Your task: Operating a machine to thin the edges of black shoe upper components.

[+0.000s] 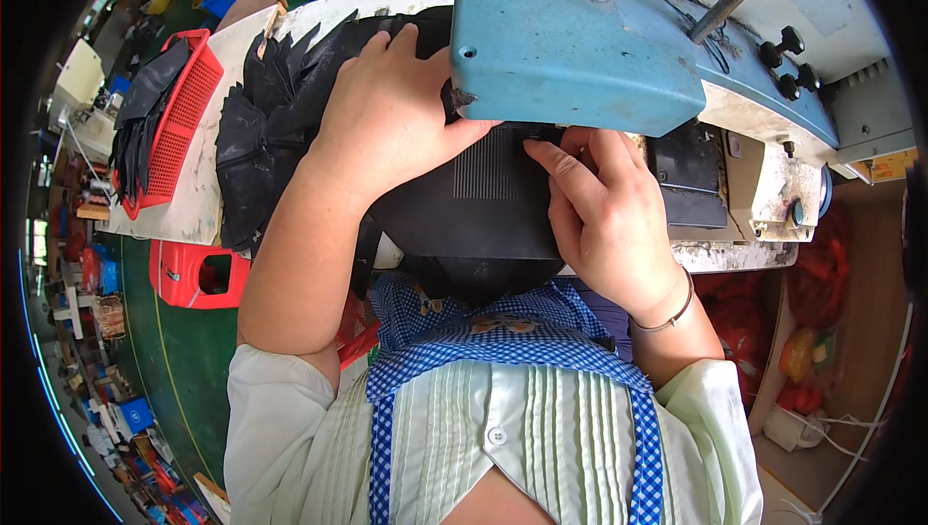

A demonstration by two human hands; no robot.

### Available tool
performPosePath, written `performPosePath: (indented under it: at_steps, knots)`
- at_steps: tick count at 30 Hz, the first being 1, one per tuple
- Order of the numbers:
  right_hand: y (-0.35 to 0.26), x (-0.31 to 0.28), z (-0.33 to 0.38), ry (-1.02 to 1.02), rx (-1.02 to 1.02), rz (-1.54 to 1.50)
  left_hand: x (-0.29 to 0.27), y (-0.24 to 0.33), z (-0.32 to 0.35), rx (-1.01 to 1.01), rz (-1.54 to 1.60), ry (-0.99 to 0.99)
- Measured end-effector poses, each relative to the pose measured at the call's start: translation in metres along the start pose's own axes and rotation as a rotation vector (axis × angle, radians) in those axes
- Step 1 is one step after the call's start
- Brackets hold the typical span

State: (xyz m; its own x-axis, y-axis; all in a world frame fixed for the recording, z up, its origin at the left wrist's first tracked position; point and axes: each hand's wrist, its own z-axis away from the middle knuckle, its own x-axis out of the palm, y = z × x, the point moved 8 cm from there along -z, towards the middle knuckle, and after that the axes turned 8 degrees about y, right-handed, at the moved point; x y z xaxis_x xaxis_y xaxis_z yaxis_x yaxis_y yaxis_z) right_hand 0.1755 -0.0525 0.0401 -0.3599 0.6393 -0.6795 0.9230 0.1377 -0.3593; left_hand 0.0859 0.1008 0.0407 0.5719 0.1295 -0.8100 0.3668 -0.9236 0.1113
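While both flat, open hands, left hand (387, 119) and right hand (604, 220), press black fabric (483, 206), nothing is gripped.

Hidden under the machine head
At twelve o'clock, the blue sewing machine (580, 51) covers the black piece (483, 206) and the left hand's (387, 119) fingertips.
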Motion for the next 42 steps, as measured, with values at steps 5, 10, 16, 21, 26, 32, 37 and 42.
performPosePath:
  at_steps: [5, 10, 16, 21, 26, 32, 37, 42]
  knots:
    - [-0.001, -0.001, 0.000, 0.007, -0.010, -0.008, 0.013, -0.019, -0.002, -0.128, -0.150, -0.090]
    - [0.010, -0.009, 0.005, 0.066, 0.014, -0.166, -0.011, 0.016, 0.034, -0.110, -0.290, -0.068]
    - [0.011, -0.010, 0.004, 0.024, 0.113, -0.349, -0.061, 0.069, 0.121, -0.030, 0.183, -0.231]
    - [-0.025, 0.013, -0.013, -0.096, 0.039, -0.372, -0.069, 0.061, 0.123, -0.021, 0.311, -0.217]
    - [-0.061, 0.039, -0.007, -0.082, -0.184, -0.217, -0.080, -0.025, 0.107, -0.346, 0.197, 0.382]
    - [-0.055, 0.032, -0.006, -0.069, -0.081, -0.311, -0.068, -0.044, 0.116, -0.423, 0.742, 0.406]
    - [-0.058, 0.027, -0.009, -0.146, 0.061, -0.694, -0.081, -0.015, 0.119, -0.310, 0.878, 0.425]
    - [-0.063, 0.022, -0.008, -0.155, 0.077, -0.672, -0.083, -0.010, 0.122, -0.312, 0.913, 0.403]
